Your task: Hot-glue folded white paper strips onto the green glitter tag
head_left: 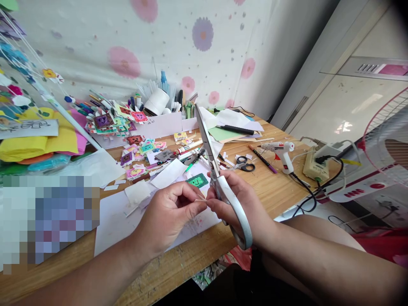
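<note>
My right hand (237, 199) is closed around the white handles of a large pair of scissors (219, 178), whose closed blades point up and away. My left hand (168, 212) meets it fingertip to fingertip, and both pinch a tiny thin paper strip (200, 200) above white paper sheets (114, 216) on the wooden table (274, 191). A green glitter square (197, 181) lies just behind my hands.
Small black scissors (244, 163), a white glue gun (282, 153) with its cord, a power strip (317, 163) and pens lie to the right. Several coloured paper squares (140, 153), a box of supplies (159, 119), and yellow felt (35, 140) sit left and behind. A fan (385, 144) stands at far right.
</note>
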Demonstrator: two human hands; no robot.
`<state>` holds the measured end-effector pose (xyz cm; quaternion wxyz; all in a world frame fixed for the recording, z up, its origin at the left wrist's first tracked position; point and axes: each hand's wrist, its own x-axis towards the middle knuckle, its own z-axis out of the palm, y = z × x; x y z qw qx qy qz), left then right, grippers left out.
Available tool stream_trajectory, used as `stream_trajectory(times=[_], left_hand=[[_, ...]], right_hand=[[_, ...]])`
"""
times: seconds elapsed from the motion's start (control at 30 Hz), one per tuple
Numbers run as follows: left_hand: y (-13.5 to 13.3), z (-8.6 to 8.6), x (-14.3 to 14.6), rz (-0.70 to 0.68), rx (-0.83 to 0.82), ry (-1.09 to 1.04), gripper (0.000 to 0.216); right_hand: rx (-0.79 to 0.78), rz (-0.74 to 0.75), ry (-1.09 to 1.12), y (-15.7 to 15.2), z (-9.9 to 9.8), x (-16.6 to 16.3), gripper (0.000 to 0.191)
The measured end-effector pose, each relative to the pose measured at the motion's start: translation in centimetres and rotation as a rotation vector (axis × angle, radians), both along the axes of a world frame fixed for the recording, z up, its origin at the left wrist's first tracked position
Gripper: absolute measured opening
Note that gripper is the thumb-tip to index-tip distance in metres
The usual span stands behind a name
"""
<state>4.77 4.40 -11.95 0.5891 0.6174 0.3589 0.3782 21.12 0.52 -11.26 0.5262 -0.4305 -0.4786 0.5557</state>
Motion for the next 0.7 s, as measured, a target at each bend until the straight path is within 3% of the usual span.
stream_trajectory(times=[0.27,0.4,0.53,0.7], left_hand=[[-0.06,0.33,-0.09,0.036,-0.125,-0.12,0.018],[-0.09,0.45,-0.22,-0.059,-0.204,-0.087,0.017],[-0.1,0.38,-0.25,-0.138,-0.137,0.059,0.023],[0.03,0.07,-0.17,-0.091,-0.037,0.13,0.017]], right_hand=[[0.041,-0.029,-0.031,0.09,0.53,0.79,0.043],[0.051,-0.031,-0.049,0.12,0.61,1.04,0.043],[0.044,-0.026,-0.06,0.18,0.24,0.99,0.045],[0.032,-0.004,-0.05,0.15,0.12,0.77,0.046]])
